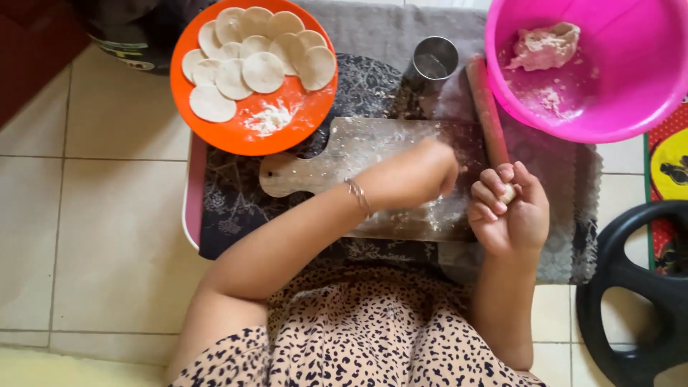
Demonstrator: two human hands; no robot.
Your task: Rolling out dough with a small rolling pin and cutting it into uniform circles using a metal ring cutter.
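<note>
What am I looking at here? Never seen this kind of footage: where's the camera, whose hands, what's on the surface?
One picture, from a camera worn on a person's head, looking down at their own bare hands; no machine. They sit on a tiled floor at a floured wooden board on a dark cloth. The left hand is closed over the board. The right hand pinches a small dough piece. A rolling pin and a metal cup lie behind. An orange plate holds dough discs; a pink bowl holds a dough lump.

Floury wooden board (pixel 373 154) (matt), glossy plastic bowl (pixel 645 100).
</note>
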